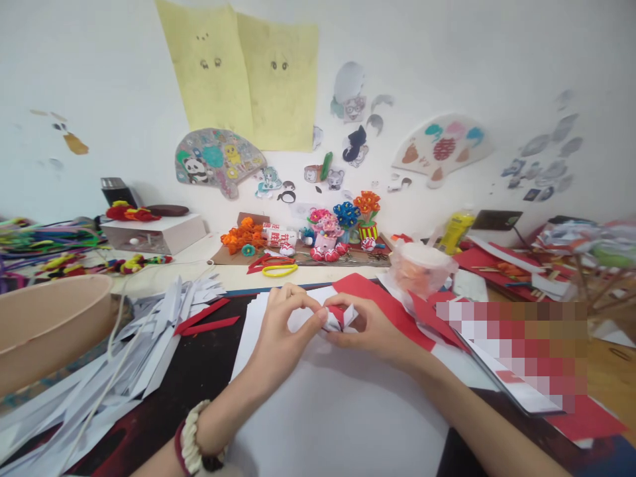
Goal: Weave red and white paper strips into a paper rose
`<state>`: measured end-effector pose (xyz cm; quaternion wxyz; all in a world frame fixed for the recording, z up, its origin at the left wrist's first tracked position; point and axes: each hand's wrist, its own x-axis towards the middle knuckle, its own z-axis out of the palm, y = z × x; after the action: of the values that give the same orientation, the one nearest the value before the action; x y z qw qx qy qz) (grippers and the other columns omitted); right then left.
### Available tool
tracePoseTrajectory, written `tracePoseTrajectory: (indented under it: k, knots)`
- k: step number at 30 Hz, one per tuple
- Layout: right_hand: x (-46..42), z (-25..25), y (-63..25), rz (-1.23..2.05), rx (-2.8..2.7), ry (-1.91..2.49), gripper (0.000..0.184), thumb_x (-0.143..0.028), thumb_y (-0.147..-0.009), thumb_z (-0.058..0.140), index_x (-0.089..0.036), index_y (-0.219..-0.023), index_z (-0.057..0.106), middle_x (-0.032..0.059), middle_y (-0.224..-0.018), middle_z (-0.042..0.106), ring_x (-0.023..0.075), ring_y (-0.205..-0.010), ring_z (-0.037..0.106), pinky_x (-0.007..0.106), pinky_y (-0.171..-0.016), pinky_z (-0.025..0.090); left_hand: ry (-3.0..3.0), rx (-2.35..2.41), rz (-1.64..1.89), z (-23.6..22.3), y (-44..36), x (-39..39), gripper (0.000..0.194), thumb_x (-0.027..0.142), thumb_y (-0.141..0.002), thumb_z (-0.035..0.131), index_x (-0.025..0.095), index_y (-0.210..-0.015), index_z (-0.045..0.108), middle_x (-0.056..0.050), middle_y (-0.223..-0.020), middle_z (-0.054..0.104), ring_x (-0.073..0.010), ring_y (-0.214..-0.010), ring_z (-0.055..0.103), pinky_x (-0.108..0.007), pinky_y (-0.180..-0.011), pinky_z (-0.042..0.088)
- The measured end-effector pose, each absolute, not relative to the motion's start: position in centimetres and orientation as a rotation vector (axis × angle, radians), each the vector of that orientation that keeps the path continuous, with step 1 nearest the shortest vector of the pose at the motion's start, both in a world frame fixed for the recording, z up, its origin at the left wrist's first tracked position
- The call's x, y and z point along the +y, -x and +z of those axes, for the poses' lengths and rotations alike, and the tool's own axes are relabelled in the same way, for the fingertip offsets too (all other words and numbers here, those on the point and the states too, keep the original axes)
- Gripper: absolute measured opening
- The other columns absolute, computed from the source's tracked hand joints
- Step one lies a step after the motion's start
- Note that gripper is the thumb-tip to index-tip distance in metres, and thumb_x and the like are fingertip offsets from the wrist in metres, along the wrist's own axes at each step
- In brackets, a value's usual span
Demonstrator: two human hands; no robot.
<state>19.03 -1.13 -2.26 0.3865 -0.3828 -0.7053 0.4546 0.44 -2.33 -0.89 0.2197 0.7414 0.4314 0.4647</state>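
Observation:
Between my two hands is a small folded paper piece [338, 318], red and white, held above a stack of white paper [338, 404]. My left hand [293, 318] pinches its left side with thumb and forefinger. From the right, my right hand [365, 324] grips the same piece with its fingers curled round it. Part of the folded piece is hidden behind the fingers. A red sheet [382, 305] lies just beyond my right hand. Two folded red strips [211, 324] rest on the dark mat to the left.
White paper strips [144, 344] pile up at the left beside a beige basin [50, 324]. A plastic tub [422, 265] stands at the back right. Yellow-handled scissors [279, 270] and craft flowers [325, 225] sit along the wall. A pixelated patch covers the right side.

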Motion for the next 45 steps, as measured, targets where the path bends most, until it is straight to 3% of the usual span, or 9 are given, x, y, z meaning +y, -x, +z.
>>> tracePoseTrajectory:
  k: [7, 17, 23, 26, 29, 32, 37, 45]
  knots:
    - [-1.3, -2.2, -18.8, 1.076, -1.786, 0.963, 0.03, -0.028, -0.072, 0.077, -0.022, -0.099, 0.065, -0.004, -0.075, 0.053, 0.0067, -0.055, 0.039, 0.019, -0.046, 0.03, -1.978, 1.148, 1.3, -1.4, -0.8, -2.5, 0.015, 0.028, -0.089, 0.057, 0.021, -0.077, 0.06, -0.002, -0.095, 0.062, -0.0197, -0.094, 0.055, -0.031, -0.079, 0.04]
    - [-1.6, -2.2, -19.0, 1.009, -1.798, 0.909, 0.033, -0.022, -0.072, 0.076, -0.025, -0.101, 0.06, -0.002, -0.093, 0.062, 0.0076, -0.061, 0.048, 0.02, -0.049, 0.033, -1.842, 1.045, 1.22, -1.4, -1.2, -2.7, 0.018, 0.03, -0.092, 0.054, 0.02, -0.079, 0.06, -0.002, -0.088, 0.068, -0.0173, -0.081, 0.062, -0.029, -0.073, 0.046]
    - [-2.2, -1.3, -18.9, 1.179, -1.678, 0.882, 0.072, -0.029, -0.073, 0.078, -0.034, -0.132, 0.038, 0.0004, -0.109, 0.064, 0.0112, -0.07, 0.058, 0.021, -0.053, 0.041, -1.909, 0.993, 1.314, -1.2, -0.8, -2.3, 0.016, 0.026, -0.093, 0.053, 0.02, -0.079, 0.058, -0.003, -0.1, 0.067, -0.0193, -0.103, 0.06, -0.028, -0.081, 0.044]
    - [-2.1, -1.0, -18.9, 1.172, -1.69, 0.878, 0.067, -0.031, -0.073, 0.078, -0.033, -0.13, 0.043, 0.003, -0.123, 0.06, 0.0131, -0.078, 0.062, 0.022, -0.055, 0.045, -1.959, 0.959, 1.343, -0.9, -0.2, -1.8, 0.017, 0.026, -0.093, 0.053, 0.02, -0.078, 0.057, -0.002, -0.097, 0.066, -0.018, -0.095, 0.06, -0.029, -0.081, 0.044]
    - [-1.9, -1.1, -19.1, 1.076, -1.764, 0.967, 0.051, -0.034, -0.073, 0.078, -0.03, -0.12, 0.057, 0.0041, -0.118, 0.063, 0.0181, -0.089, 0.064, 0.023, -0.058, 0.048, -2.087, 0.978, 1.376, -0.7, 0.1, -1.7, 0.012, 0.023, -0.093, 0.055, 0.021, -0.081, 0.058, -0.002, -0.096, 0.063, -0.0181, -0.095, 0.058, -0.031, -0.084, 0.043]
    - [-1.8, -1.4, -19.1, 0.966, -1.75, 1.038, 0.057, -0.033, -0.073, 0.078, -0.029, -0.125, 0.054, 0.0053, -0.117, 0.063, 0.0216, -0.101, 0.064, 0.026, -0.067, 0.052, -2.28, 1.045, 1.478, -0.7, 0.3, -2.1, 0.002, 0.02, -0.091, 0.06, 0.022, -0.092, 0.059, -0.003, -0.1, 0.061, -0.0197, -0.1, 0.055, -0.034, -0.088, 0.041]
    - [-1.7, -1.6, -18.8, 0.883, -1.745, 0.984, 0.053, -0.03, -0.074, 0.076, -0.025, -0.121, 0.053, 0.0057, -0.112, 0.063, 0.0196, -0.096, 0.065, 0.033, -0.081, 0.055, -2.601, 0.966, 1.425, -1.0, 0.1, -2.6, 0.014, 0.028, -0.089, 0.066, 0.024, -0.102, 0.062, -0.003, -0.095, 0.062, -0.0198, -0.09, 0.053, -0.033, -0.078, 0.041]
    - [-1.1, -2.8, -19.0, 0.873, -1.79, 0.944, 0.059, -0.016, -0.073, 0.073, -0.026, -0.127, 0.05, 0.0034, -0.106, 0.064, 0.0189, -0.095, 0.062, 0.037, -0.088, 0.052, -2.719, 0.923, 1.377, -1.0, 0.3, -2.7, 0.008, 0.021, -0.092, 0.061, 0.025, -0.099, 0.063, -0.001, -0.093, 0.066, -0.0172, -0.083, 0.052, -0.032, -0.075, 0.035]
